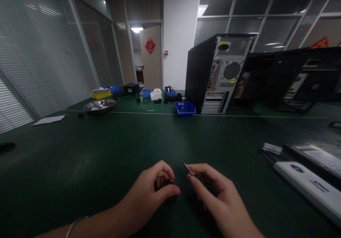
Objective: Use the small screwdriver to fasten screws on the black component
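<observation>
My left hand (157, 186) is just above the green table, its thumb and fingers curled around a small dark object (170, 182) that is mostly hidden, so its kind does not show. Close by on the right, my right hand (213, 186) pinches a thin metal rod (188, 167) between thumb and index finger. The rod's narrow tip points up and to the left, and its other end disappears into the grip. A small gap separates the two hands.
A white numbered device (309, 181) lies at the right beside a dark flat box. Farther back stand a blue tray (184, 109), a black computer tower (210, 75) and a metal bowl (99, 106). White paper (48, 120) rests at the left.
</observation>
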Demonstrator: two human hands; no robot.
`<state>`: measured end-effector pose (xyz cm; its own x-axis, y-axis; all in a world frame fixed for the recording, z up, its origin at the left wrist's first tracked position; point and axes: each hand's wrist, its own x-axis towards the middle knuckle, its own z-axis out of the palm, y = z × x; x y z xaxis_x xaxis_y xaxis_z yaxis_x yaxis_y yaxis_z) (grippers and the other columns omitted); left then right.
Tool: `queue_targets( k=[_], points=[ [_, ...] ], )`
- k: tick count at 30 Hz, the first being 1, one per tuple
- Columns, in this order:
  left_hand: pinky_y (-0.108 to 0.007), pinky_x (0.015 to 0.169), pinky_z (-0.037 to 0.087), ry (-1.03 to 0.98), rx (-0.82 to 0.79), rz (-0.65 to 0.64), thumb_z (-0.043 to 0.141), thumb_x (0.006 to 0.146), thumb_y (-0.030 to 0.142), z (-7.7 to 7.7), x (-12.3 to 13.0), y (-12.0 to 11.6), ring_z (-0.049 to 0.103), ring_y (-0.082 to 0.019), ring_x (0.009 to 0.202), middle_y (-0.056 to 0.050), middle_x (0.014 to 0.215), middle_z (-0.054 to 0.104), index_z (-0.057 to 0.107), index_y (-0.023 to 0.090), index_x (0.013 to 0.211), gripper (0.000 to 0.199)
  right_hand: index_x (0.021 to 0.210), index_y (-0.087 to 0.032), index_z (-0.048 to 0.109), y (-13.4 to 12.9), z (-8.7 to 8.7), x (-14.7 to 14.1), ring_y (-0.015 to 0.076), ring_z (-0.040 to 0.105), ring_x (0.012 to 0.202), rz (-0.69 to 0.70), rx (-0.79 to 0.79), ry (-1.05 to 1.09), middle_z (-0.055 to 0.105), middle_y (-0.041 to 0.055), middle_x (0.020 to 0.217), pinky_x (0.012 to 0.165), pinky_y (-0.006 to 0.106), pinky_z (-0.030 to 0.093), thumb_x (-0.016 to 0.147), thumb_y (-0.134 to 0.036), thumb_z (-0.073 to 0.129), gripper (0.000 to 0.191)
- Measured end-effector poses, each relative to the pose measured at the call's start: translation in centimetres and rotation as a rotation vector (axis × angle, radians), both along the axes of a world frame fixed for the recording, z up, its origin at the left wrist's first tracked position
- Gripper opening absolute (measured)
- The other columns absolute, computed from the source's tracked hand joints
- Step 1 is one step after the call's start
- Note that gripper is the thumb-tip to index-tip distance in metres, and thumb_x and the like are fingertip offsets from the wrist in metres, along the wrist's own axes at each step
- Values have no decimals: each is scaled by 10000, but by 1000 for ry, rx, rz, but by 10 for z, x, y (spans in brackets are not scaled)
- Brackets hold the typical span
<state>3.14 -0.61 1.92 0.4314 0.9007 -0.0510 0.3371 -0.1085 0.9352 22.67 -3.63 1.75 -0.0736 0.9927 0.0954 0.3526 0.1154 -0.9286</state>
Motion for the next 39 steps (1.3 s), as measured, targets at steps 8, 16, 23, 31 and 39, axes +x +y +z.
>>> queue_targets(
  k=[8,16,23,31,39],
  points=[
    [-359,858,394,262,293,-85,604,883,264,15,1,-8,530,-246,963,-53,978,643,673,204,922,99,1060,-184,680,0,-4,0,157,566,578,-2,-9,42,674,35,812,447,241,443,887,-371,580,273],
    [-387,803,419,301,265,-194,824,646,451,20,-4,-12,510,-280,932,-74,1022,573,595,178,1002,504,980,-188,653,2,1,-1,214,641,782,64,67,-3,691,52,907,657,308,501,903,-296,550,168],
    [-371,869,442,95,219,-155,730,770,203,13,-4,-5,577,-245,975,-57,1024,625,640,195,992,240,937,-239,577,-4,-1,-2,193,646,773,172,107,-240,670,-5,859,680,271,486,732,-7,543,311],
    [-394,974,447,-514,-196,124,668,855,248,0,-1,10,642,-252,1054,-77,1054,668,607,170,992,169,937,-278,590,-6,0,0,180,649,738,236,40,-348,694,-28,874,623,239,451,709,5,584,364],
    [-278,644,440,-576,-218,120,540,925,457,-3,-1,11,581,-147,676,-51,829,687,694,144,917,349,904,-225,666,-1,-1,-3,179,674,778,210,160,-179,724,6,850,699,250,504,855,-108,569,160]
  ],
)
